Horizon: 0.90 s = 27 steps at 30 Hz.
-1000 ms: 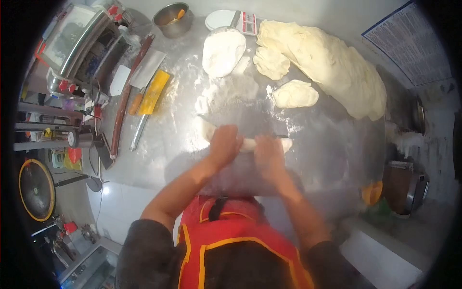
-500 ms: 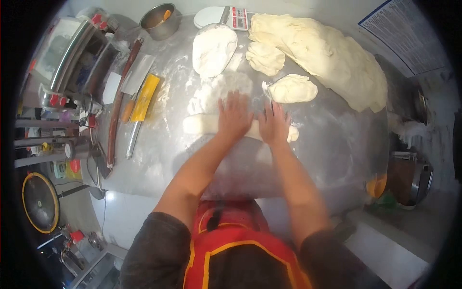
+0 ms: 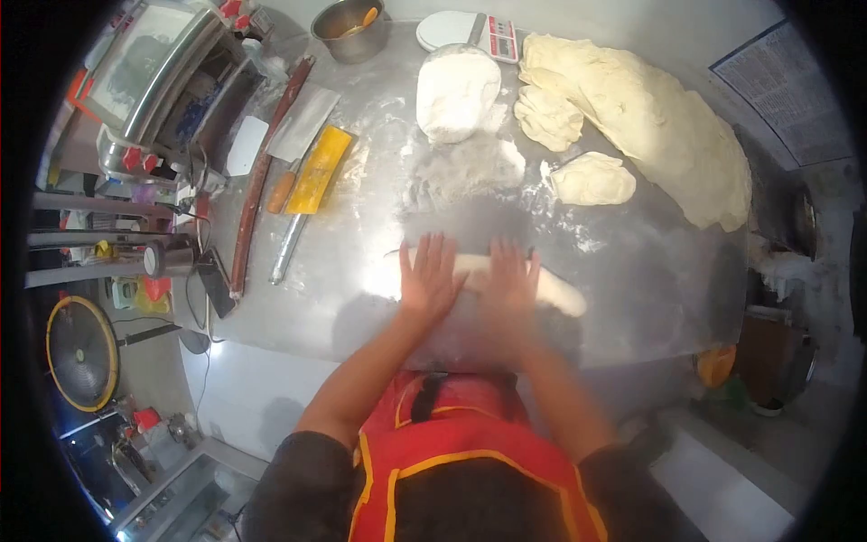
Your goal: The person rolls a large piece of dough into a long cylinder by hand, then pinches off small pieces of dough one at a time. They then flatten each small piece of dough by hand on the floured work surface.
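A long roll of pale dough (image 3: 562, 293) lies across the metal table (image 3: 632, 316), near its front edge. My left hand (image 3: 431, 278) rests flat on the left part of the roll, its fingers spread and pointing away from me. Just to its right, my right hand (image 3: 508, 282) presses on the roll too, fingers apart and somewhat blurred. Beyond the hands is a patch of scattered flour (image 3: 465, 176).
Dough lumps (image 3: 593, 179) and a large dough mass (image 3: 668, 126) lie back right. A flour pile (image 3: 458, 93), scale (image 3: 502, 40) and metal pot (image 3: 350, 32) stand behind. At left are a brown rod (image 3: 262, 190), a yellow-handled scraper (image 3: 320, 170) and a machine (image 3: 167, 77).
Both hands have moved toward me with the dough roll, which now slants down to the right. The camera view has shifted, so the table items appear further right.
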Available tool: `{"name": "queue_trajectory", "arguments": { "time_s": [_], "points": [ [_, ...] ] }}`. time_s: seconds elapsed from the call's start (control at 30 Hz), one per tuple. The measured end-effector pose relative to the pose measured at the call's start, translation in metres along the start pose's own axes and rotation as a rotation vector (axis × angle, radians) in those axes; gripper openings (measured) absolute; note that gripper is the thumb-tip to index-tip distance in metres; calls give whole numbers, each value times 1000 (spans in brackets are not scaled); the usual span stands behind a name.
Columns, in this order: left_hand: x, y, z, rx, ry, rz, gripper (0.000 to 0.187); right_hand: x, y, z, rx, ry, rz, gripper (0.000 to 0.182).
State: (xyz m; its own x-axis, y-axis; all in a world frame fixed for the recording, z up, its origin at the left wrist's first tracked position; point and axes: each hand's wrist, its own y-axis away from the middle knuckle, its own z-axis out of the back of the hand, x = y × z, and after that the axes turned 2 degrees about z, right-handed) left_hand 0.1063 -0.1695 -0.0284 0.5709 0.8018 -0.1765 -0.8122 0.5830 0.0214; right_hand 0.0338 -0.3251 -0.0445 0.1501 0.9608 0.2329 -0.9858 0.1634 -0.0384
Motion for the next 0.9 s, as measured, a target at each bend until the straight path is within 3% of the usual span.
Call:
{"name": "queue_trajectory", "arguments": {
  "time_s": [0.17, 0.27, 0.37, 0.43, 0.5, 0.57, 0.6, 0.7, 0.9],
  "points": [
    [13, -98, -3, -291, 37, 174, 65, -22, -99, 14, -200, 83, -141, 56],
    [20, -100, 0, -359, 18, 120, 62, -23, -103, 19, -295, 141, -176, 55],
    [25, -30, 20, -81, 157, -98, 58, -18, -40, 24, 84, -19, 37, 54],
    [31, 13, 25, 224, 191, -135, 54, 4, 7, 31, 18, 10, 32, 53],
    [31, 66, 6, 87, 174, -56, 53, 40, 40, 24, 35, 190, 166, 56],
    [33, 75, 4, 7, 200, 8, 53, 81, 41, 18, 60, -115, 197, 56],
    [31, 71, 13, -3, 238, 33, 54, 93, 39, 15, 71, -266, 208, 56],
    [42, 23, -1, -23, 113, 102, 56, 85, -14, -3, 102, -118, 198, 58],
    [65, -76, 3, -212, -28, 172, 57, 71, -114, -10, -287, -46, 33, 64]
  ]
}}
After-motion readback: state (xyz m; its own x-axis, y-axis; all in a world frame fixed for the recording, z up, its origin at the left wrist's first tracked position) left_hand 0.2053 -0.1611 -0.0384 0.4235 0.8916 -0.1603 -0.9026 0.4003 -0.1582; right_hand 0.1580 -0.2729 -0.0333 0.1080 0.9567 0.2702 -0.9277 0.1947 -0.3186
